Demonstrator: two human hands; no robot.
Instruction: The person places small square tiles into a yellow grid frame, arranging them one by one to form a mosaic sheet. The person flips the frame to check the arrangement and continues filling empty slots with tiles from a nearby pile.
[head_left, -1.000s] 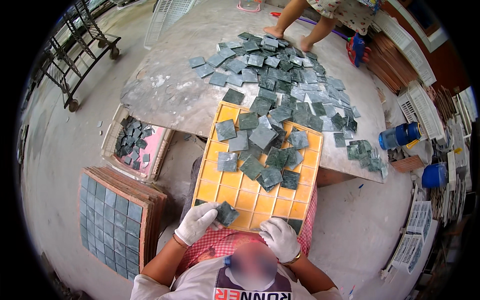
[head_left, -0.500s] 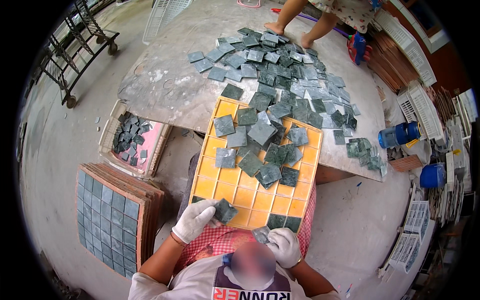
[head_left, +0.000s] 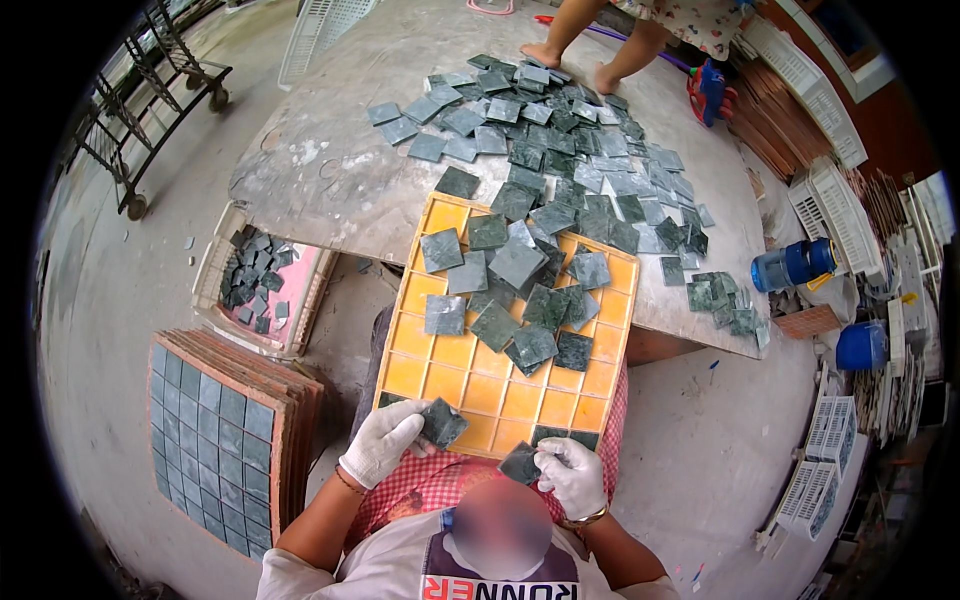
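I see, at lower centre, the left hand (head_left: 384,444) pinching a dark tile (head_left: 443,424) and the right hand (head_left: 573,479) a second tile (head_left: 518,464), both between the hands.

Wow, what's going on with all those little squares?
Someone is handling square stone tiles over a yellow tray divided into squares. The left hand holds a dark green tile by the tray's near left corner. The right hand holds a second tile near the closest edge. Loose tiles lie heaped on the tray's far part, and many more tiles are spread over the table.
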